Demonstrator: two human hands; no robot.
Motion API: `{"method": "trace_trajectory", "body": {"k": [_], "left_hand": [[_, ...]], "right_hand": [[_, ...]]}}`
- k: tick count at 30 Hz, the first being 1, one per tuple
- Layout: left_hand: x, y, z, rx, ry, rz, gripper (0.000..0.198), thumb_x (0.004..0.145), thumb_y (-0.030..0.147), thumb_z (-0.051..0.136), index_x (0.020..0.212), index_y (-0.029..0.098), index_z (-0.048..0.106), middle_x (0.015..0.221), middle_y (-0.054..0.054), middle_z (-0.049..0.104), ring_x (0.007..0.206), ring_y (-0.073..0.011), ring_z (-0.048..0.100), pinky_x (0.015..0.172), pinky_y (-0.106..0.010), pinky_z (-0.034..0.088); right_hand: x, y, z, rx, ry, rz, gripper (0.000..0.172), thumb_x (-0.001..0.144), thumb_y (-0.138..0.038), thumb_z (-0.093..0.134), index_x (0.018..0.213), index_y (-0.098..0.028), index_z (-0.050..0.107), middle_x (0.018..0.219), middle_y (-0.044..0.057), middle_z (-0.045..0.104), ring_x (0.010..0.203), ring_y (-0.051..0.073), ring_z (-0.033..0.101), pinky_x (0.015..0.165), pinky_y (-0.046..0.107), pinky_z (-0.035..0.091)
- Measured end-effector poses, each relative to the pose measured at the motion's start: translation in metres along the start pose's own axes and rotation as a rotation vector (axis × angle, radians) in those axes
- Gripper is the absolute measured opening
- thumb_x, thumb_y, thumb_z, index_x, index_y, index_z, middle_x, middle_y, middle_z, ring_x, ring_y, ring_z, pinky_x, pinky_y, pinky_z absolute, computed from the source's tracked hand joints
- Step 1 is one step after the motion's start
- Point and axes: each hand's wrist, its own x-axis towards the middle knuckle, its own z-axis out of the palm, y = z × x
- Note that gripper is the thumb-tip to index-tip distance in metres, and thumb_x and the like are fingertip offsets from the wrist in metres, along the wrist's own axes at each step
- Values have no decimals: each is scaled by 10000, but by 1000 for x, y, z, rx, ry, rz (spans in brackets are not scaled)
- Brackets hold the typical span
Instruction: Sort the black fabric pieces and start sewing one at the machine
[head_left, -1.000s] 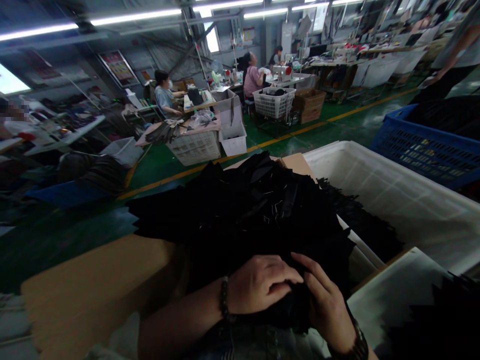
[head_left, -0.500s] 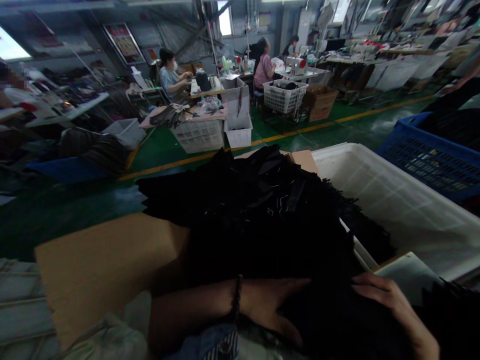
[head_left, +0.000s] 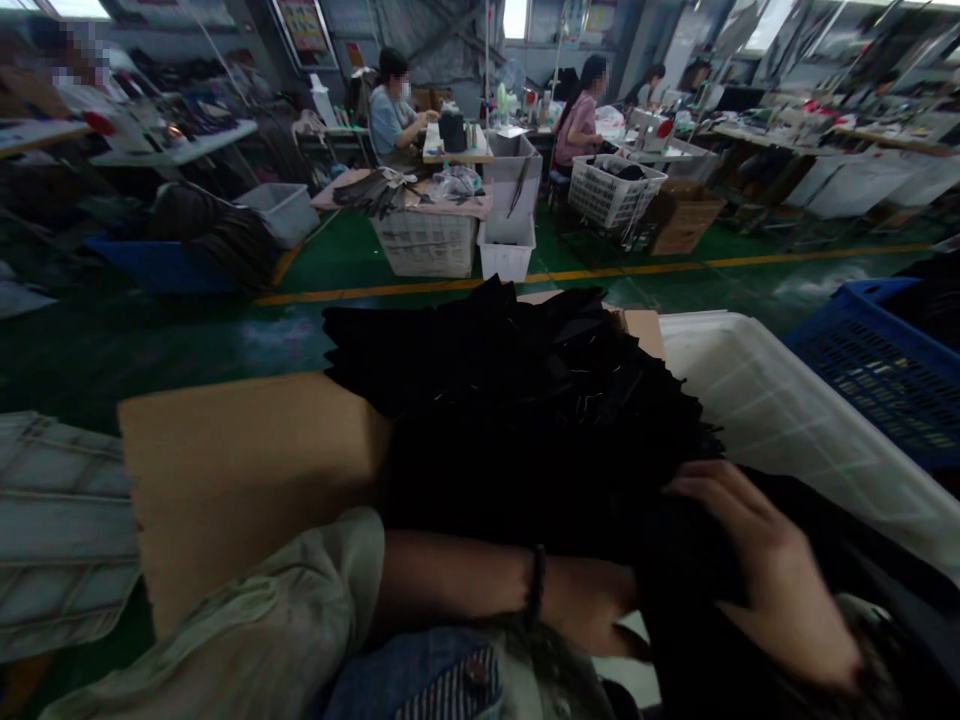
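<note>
In the head view, black cloth (head_left: 690,645) was held in the right hand's (head_left: 772,560) fingers, beside the pile (head_left: 510,370); the left hand's (head_left: 589,605) fingers were hidden, so their grip could not be told. Layers might be shed if unevenly pinched.

Held at the near right of the cardboard box (head_left: 255,470): limp black cloth (head_left: 697,590), too dark to show clear folds. Heaped above that box: a black fabric pile (head_left: 517,400), unevenly layered, jagged-edged, flecked with pale threads.
</note>
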Motion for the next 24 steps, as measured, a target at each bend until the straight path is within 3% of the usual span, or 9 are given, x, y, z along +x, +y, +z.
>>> {"method": "trace_trajectory", "body": {"k": [2,4,6,9,12,16,20,24], "left_hand": [[-18,-22,-16,126,127,-148,249,682,3,534,870,140,626,851,-38,658,809,-184,605,774,-258,477],[-34,-41,-40,328,380,-385,206,680,-3,522,776,139,635,766,-29,653,731,-164,606,710,-241,488],[-44,-56,-67,419,531,-480,263,723,-18,456,859,128,628,901,-59,639,836,-167,596,772,-258,472],[-46,-72,-102,519,658,-575,351,766,-16,422,1041,141,572,1126,-84,547,987,-171,548,883,-287,422],[-41,-80,-119,579,672,-647,276,731,45,553,983,147,601,1046,-81,575,947,-203,567,851,-307,439],[-35,-71,-121,629,661,-661,140,718,83,603,828,164,635,894,-45,605,854,-198,587,761,-292,457],[-38,-42,-115,664,630,-560,25,751,161,614,752,178,632,888,-13,602,835,-160,574,735,-241,440],[-42,-20,-107,740,568,-398,62,794,161,571,764,167,625,881,-9,610,784,-130,574,706,-209,429]], "right_hand": [[18,-1,39,-60,-225,-42,299,657,-101,460,913,-193,583,928,76,547,726,175,561,617,283,467],[25,3,75,-149,-278,-6,308,636,-39,414,859,-170,581,866,73,557,655,169,542,629,310,453],[23,9,99,-175,-266,19,332,639,-11,392,881,-152,570,870,84,563,669,181,539,657,333,444],[16,16,111,-165,-234,27,372,653,11,367,927,-159,552,906,81,566,720,183,543,683,331,437],[12,19,106,-135,-209,11,365,668,6,356,928,-173,539,930,74,557,762,186,543,699,335,442],[8,18,93,-89,-179,-8,408,625,22,333,933,-180,508,938,65,537,829,186,541,717,328,459],[-4,15,88,-49,-78,8,424,643,30,308,946,-194,502,970,66,533,856,184,546,715,330,475],[-10,11,89,-42,-1,-9,412,666,19,313,959,-195,506,1086,81,523,912,191,554,738,350,484]]}}
